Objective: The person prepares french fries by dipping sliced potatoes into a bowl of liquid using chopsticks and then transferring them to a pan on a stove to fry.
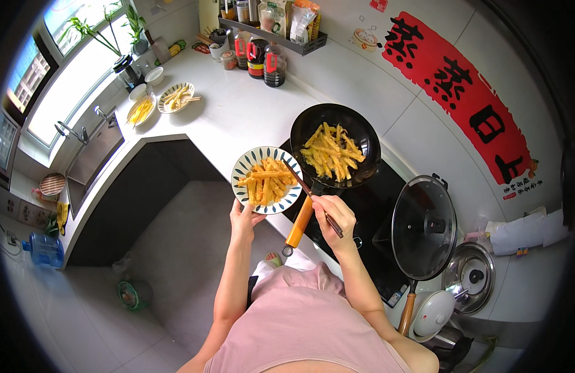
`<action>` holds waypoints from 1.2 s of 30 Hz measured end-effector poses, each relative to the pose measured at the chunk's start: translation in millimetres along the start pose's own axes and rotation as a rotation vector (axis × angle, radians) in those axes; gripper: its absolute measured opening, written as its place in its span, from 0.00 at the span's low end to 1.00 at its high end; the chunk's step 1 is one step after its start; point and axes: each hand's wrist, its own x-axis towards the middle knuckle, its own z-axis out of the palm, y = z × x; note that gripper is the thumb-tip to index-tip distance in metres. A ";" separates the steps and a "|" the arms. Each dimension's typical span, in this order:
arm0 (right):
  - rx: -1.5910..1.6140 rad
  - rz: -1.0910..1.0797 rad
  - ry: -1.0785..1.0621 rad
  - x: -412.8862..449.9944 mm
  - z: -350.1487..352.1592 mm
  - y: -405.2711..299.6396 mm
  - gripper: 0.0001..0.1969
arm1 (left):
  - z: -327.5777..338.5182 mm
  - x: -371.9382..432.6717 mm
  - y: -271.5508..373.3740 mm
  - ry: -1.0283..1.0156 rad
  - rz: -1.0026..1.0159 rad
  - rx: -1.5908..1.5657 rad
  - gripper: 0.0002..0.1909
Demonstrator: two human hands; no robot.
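My left hand [244,218] grips the near rim of a white plate [239,167] with blue leaf-shaped marks. Golden fried strips [267,184] are piled on this plate, which is held up left of the stove. Dark wooden chopsticks [336,225] are in my right hand [336,219], their tips reaching over the plate's right side by the strips. Beyond my hands, a black wok [372,161] sits on the stove with more fried strips [333,151] in it. The wok's orange wooden handle [300,223] points towards me, between my forearms.
A glass-lidded pan [422,228] stands right of the black cooktop [357,210], near a white lidded pot [432,314]. Two patterned bowls of strips, one a bowl with chopsticks [175,106], are on the far-left counter [212,121]. Sauce bottles [274,67] line the wall.
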 end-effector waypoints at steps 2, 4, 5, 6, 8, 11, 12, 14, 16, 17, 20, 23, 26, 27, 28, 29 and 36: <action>-0.003 0.053 0.020 -0.8 -4.7 5.2 0.05 | -0.5 -0.2 -0.2 0.003 -0.001 -0.013 0.19; 0.015 0.177 0.086 -3.3 -10.0 18.2 0.04 | 0.2 -1.6 0.2 -0.001 0.000 -0.015 0.19; -0.019 0.223 0.092 -3.9 -12.1 26.0 0.03 | 0.4 -2.2 0.5 -0.007 0.003 -0.017 0.19; -0.028 0.235 0.089 -6.3 -13.7 33.7 0.03 | 0.2 -1.9 0.7 -0.006 0.004 -0.018 0.19; -0.041 0.300 0.084 -12.5 -13.5 45.6 0.03 | -0.3 -1.3 1.2 -0.006 0.005 -0.002 0.18; -0.046 0.287 0.090 -18.0 -9.7 62.2 0.02 | 2.5 -2.1 1.0 0.002 -0.002 -0.006 0.18; -0.043 0.287 0.090 -16.6 -7.9 63.1 0.02 | 1.5 -1.4 1.1 0.004 0.000 -0.005 0.18; -0.012 0.356 0.059 -13.9 -3.5 63.8 0.02 | -0.3 -0.7 1.0 0.003 -0.009 -0.010 0.20; -0.019 0.327 0.055 -13.3 0.6 67.4 0.02 | 0.3 -0.4 0.6 -0.002 -0.006 -0.008 0.20; -0.028 0.298 0.051 -13.4 2.3 68.4 0.02 | 0.8 -0.2 0.4 -0.006 -0.004 -0.007 0.20; -0.010 0.317 0.054 -11.8 6.3 68.7 0.02 | 3.4 -2.3 3.0 0.003 -0.008 -0.002 0.20; -0.024 0.273 0.040 -8.5 7.8 61.5 0.02 | 3.7 -2.4 3.3 0.009 -0.011 0.003 0.20; -0.049 0.227 0.023 -6.3 8.1 48.6 0.02 | 3.6 -2.7 3.8 0.015 -0.016 0.011 0.20; -0.064 0.186 0.027 -6.2 7.7 45.6 0.02 | 3.8 -2.9 3.8 0.014 -0.016 0.011 0.20; -0.071 0.162 0.028 -6.3 6.6 43.5 0.02 | 3.9 -3.1 3.7 0.014 -0.016 0.009 0.20; -0.071 0.162 0.028 -6.7 5.7 40.6 0.02 | 3.9 -3.3 3.7 0.013 -0.017 0.006 0.20; -0.042 0.176 0.061 -5.2 1.0 22.9 0.03 | 4.7 -2.9 4.7 -0.004 -0.010 0.008 0.21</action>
